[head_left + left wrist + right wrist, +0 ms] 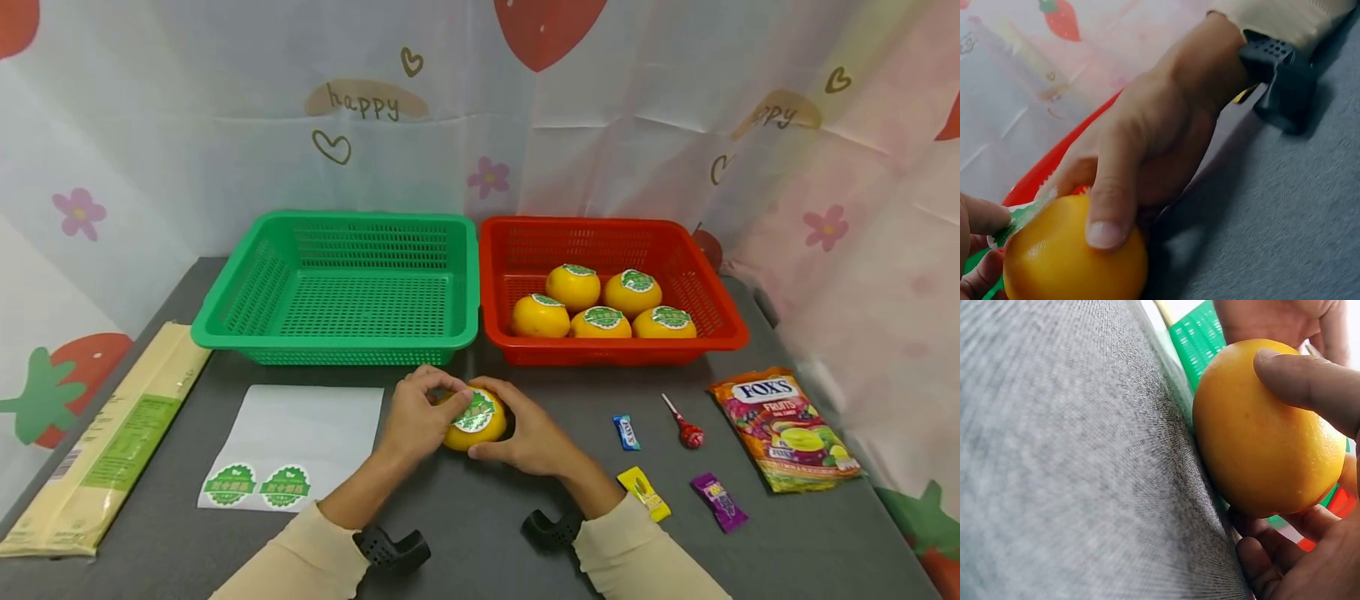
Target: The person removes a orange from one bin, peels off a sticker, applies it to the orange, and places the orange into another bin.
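Observation:
Between both hands, low over the grey table, is an orange [480, 442] with a round green-and-white sticker [476, 412] at its top. My right hand [528, 425] grips the fruit from the right, thumb on the near side and fingers round the far side; the right wrist view shows its smooth side [1266, 431] under the thumb. With thumb and forefinger, my left hand [422, 417] pinches the sticker's left edge. In the left wrist view that sticker [1019, 222] stands partly off the peel, its other end by the right forefinger.
A white sheet [307, 425] bears two more stickers. Behind stand a green basket [337, 342] and a red basket [600, 354] holding several stickered oranges. Wrapped candies, a lollipop [688, 433] and a candy bag [787, 433] lie right; a long yellow packet [112, 433] lies left.

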Demonstrator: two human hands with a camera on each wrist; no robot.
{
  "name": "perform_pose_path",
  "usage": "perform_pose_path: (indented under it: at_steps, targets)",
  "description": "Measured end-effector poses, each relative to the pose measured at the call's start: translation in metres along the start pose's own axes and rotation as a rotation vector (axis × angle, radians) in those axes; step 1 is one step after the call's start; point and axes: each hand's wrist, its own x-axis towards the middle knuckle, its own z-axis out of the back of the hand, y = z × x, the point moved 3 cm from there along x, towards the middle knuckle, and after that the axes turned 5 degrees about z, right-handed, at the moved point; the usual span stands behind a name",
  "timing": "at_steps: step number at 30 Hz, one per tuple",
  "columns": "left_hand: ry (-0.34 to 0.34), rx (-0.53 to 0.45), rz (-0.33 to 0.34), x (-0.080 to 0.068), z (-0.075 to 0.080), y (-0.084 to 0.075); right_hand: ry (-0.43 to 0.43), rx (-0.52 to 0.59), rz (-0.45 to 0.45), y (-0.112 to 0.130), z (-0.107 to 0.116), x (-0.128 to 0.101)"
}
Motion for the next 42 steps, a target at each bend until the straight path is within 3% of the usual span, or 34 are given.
perform_pose_path:
  at_steps: [8, 11, 14, 19, 25, 30, 33, 38, 42]
  targets:
    - [0.013, 0.106, -0.045, 0.007, 0.002, 0.004, -0.002, -0.008, -0.002, -0.041, -0.007, 0.005]
    - [-0.006, 0.161, -0.106, 0.005, 0.002, 0.007, 0.001, -0.01, 0.011, -0.044, -0.006, 0.005]
    - [-0.016, 0.201, -0.21, 0.001, 0.003, 0.008, 0.001, -0.015, 0.016, -0.043, -0.006, 0.005]
    - [0.059, 0.268, -0.319, -0.005, 0.002, 0.01, 0.004, -0.025, 0.014, -0.041, -0.007, 0.005]
    - [0.172, 0.218, -0.26, -0.006, 0.001, 0.025, 0.002, -0.025, 0.02, -0.039, -0.006, 0.004]
    - [0.198, 0.155, -0.223, -0.007, -0.003, 0.034, -0.076, 0.134, 0.178, -0.01, 0.0, 0.0]
    - [0.196, 0.145, -0.203, -0.008, -0.005, 0.036, -0.117, 0.175, 0.251, 0.003, 0.0, -0.001]
    - [0.194, 0.135, -0.192, -0.009, -0.004, 0.037, -0.128, 0.142, 0.254, -0.002, -0.003, 0.001]
    - [0.208, 0.142, -0.188, -0.009, -0.003, 0.038, -0.132, 0.171, 0.192, -0.008, -0.001, 0.001]
